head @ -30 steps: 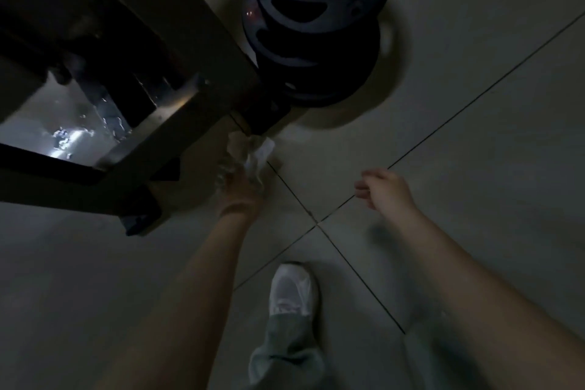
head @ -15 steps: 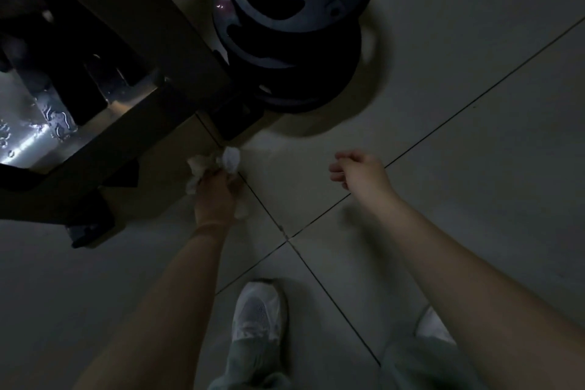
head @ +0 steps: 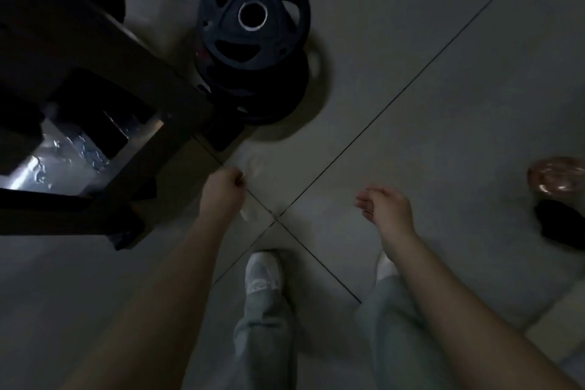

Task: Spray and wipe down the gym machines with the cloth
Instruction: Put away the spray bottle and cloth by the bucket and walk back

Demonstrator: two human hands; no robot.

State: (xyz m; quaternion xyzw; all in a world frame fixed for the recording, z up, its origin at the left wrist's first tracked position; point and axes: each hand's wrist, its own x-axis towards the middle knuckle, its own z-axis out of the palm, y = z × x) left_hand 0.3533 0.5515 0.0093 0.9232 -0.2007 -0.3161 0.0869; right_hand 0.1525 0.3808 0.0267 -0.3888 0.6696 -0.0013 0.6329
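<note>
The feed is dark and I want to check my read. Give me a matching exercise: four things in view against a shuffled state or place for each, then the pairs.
Things:
1 plates
2 left hand
3 right hand
4 left shoe

States or places:
a empty, fingers loose
b white, near bottom centre
c stacked on the floor beside the frame
d grips the cloth

Pairs: 1-c; 2-d; 3-a; 4-b
</note>
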